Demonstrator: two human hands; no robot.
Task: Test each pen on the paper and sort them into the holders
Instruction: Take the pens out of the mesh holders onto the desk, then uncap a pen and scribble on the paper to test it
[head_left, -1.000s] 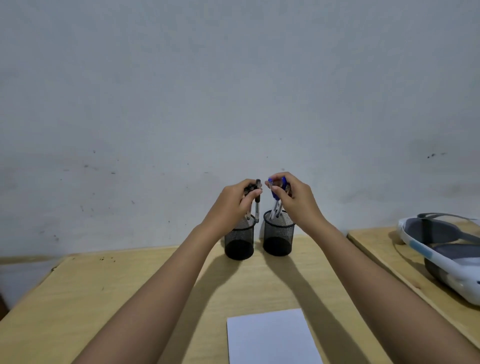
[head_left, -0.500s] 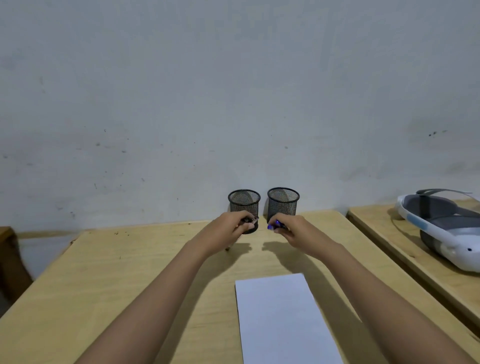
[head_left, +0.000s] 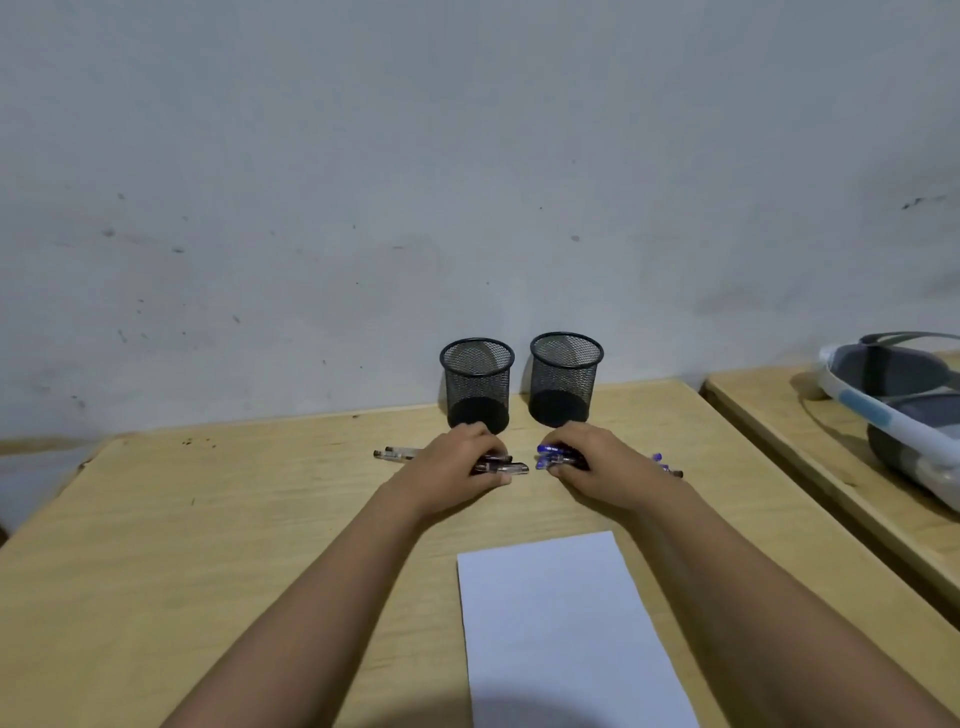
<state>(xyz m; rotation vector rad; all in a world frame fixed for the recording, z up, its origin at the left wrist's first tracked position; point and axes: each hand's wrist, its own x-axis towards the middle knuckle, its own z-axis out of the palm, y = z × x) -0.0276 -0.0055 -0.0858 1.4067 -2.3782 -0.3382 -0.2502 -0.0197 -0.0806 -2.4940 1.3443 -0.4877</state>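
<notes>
Two black mesh holders stand side by side at the back of the table, the left holder (head_left: 477, 382) and the right holder (head_left: 565, 376), both looking empty. My left hand (head_left: 457, 462) rests on the table in front of the left holder, closed over a bunch of black pens (head_left: 501, 465) whose ends stick out on both sides. In front of the right holder, my right hand (head_left: 592, 462) is closed over a bunch of blue pens (head_left: 556, 458). A white sheet of paper (head_left: 561, 623) lies nearer to me, slightly right of centre.
The wooden table (head_left: 208, 545) ends at a grey wall behind the holders. A second wooden table (head_left: 779, 415) stands to the right across a narrow gap, with a white and grey headset (head_left: 893, 410) on it.
Both hands lifted the pen bunches out of the holders and brought them down onto the table in front. The camera has tilted downward, showing more of the paper.
</notes>
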